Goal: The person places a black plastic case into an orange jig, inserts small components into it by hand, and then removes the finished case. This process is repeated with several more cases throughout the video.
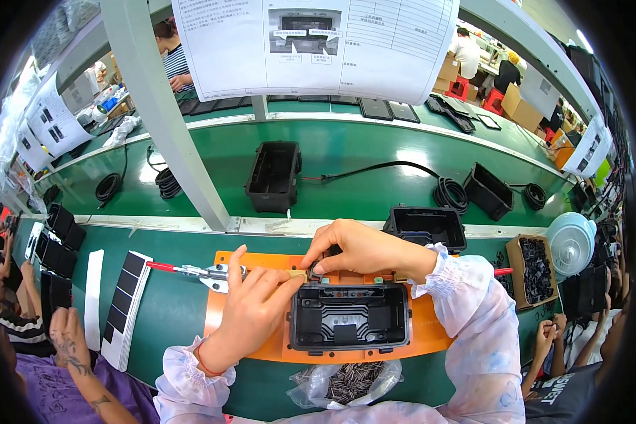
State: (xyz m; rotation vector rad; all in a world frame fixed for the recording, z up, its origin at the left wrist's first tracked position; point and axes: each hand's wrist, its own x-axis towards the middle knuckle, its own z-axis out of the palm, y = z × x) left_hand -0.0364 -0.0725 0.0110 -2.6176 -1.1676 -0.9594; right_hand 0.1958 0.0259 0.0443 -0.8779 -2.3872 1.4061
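- The box (350, 346) sits mouth up on the orange plate (431, 331), in front of the person, its long axis running left to right.
- Both hands meet just beyond the box's far-left corner, so from the right fingers the box lies toward the person and off to the right; from the left fingers it lies rightward and a little nearer the person.
- The left hand (258, 304) is closer to the box's left short wall; its forefinger and thumb reach toward the corner, the other fingers loosely spread, one raised. Whether it grips anything, I cannot tell.
- The right hand (364, 251) arches over beyond the far long wall, thumb and forefinger drawn close together at the corner; what lies between them is mostly hidden.
- The clamp (215, 275) stands left of the left fingers, its red handle pointing left.
- The bag (309, 385) of small metal pieces rests on the green tabletop (164, 318), on the person's side of the plate.
- A second box (424, 225) stands beyond the right wrist.
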